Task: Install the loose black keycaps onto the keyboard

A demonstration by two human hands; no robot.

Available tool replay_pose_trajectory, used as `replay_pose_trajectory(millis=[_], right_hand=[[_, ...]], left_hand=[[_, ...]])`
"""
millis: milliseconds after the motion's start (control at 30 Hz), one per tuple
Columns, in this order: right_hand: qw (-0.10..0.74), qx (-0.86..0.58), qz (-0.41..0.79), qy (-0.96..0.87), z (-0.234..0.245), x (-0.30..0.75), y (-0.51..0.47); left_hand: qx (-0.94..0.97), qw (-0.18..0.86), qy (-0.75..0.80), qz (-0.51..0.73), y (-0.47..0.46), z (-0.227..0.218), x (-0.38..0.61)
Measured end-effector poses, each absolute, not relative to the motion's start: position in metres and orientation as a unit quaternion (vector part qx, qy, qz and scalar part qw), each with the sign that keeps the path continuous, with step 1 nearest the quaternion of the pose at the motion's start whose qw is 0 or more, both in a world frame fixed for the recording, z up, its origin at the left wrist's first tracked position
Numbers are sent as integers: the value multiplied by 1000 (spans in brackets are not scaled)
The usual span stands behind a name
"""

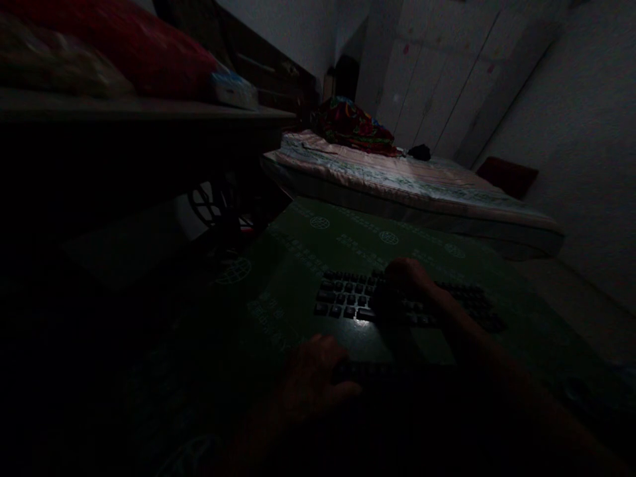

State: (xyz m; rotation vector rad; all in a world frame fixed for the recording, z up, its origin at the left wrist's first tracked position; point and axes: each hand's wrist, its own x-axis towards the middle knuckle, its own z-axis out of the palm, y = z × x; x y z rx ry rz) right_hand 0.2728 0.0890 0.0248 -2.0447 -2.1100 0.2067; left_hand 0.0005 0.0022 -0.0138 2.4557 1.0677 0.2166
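Deep gloom dulls the green tabletop (278, 258); rows of black keys (350, 311) lie on both sides of the right hand (410, 273) and beyond the left hand (318, 371). I'd keep the touch light so neighbouring keys stay aligned; shadow hides most fingertips, so I cannot tell whether either hand grips anything.

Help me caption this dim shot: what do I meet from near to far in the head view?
Bare left hand, bare right hand, pale patterned mattress, tall pale wardrobe with flat doors.
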Motion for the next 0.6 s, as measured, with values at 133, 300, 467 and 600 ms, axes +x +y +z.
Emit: replay_pose_trajectory(millis=[133,300,467,600], right_hand=[[51,-696,51,-715,22,273,106],[5,-694,48,-718,22,271,120],[-31,-693,63,-717,22,268,130],[-50,-702,77,-706,23,264,131]], left_hand=[[897,212,376,97,0,-23,-1],[891,224,385,88,-3,-23,-1],[885,236,392,81,-3,-18,0],[890,225,386,86,-3,-18,1]])
